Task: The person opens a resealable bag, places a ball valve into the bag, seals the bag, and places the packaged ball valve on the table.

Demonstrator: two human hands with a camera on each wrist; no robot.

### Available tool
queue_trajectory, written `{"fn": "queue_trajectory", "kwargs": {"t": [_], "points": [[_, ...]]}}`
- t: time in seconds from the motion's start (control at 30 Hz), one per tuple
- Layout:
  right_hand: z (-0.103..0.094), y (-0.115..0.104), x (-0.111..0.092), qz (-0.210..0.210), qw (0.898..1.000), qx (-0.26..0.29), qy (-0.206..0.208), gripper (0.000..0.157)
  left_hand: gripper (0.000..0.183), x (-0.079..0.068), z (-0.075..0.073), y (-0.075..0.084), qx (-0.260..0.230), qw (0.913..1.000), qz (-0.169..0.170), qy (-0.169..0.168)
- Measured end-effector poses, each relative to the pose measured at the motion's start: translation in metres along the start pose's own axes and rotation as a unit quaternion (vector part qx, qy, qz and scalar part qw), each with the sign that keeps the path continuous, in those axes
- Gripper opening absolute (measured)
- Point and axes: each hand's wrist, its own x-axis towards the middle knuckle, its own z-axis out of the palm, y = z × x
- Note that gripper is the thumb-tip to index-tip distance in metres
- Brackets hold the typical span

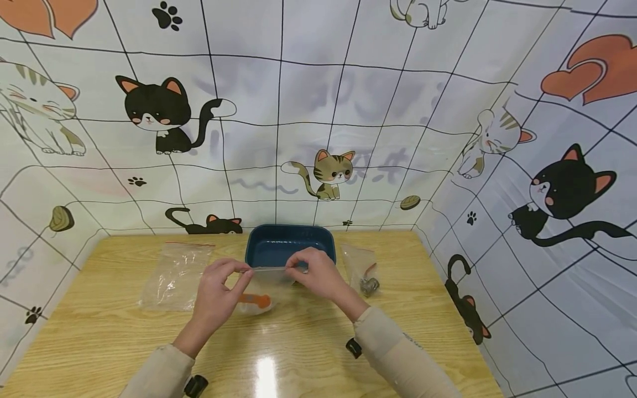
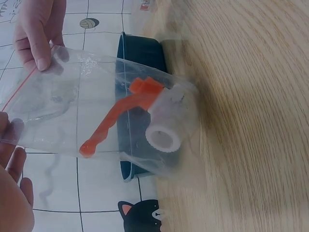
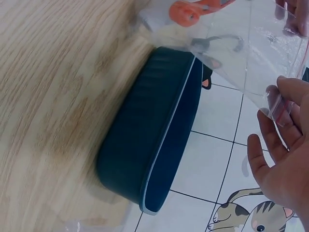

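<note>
A clear zip bag (image 2: 99,96) with a red zip line hangs upright between both hands. Inside its lower end lies a white plastic ball valve (image 2: 166,118) with an orange lever handle (image 3: 190,12). My left hand (image 1: 219,290) pinches one top corner of the bag between thumb and fingers. The other top corner is pinched by my right hand (image 1: 317,276). The bag's bottom, with the valve, is close over the wooden table (image 1: 298,342), just in front of a dark blue basin (image 1: 291,228).
A flat clear zip bag (image 1: 171,276) lies left of the basin. To the right, another clear bag (image 1: 355,260) holds a small grey metal part (image 1: 369,286). A cat-printed sheet (image 1: 249,110) covers the walls at the back and sides. Small black objects (image 1: 354,348) show beside the sleeves.
</note>
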Motion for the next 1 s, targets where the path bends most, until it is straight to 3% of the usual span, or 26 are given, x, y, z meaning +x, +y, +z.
{"fn": "queue_trajectory", "kwargs": {"t": [0.5, 1.0], "points": [[-0.0017, 0.0035, -0.0032, 0.01, 1.0, -0.003, -0.009, 0.009, 0.008, -0.0024, -0.0007, -0.0026, -0.001, 0.9999, -0.011, -0.008], [0.0013, 0.0086, -0.0037, 0.022, 1.0, -0.007, -0.001, 0.008, 0.009, -0.0032, 0.001, -0.0054, -0.003, 1.0, 0.004, 0.005]]}}
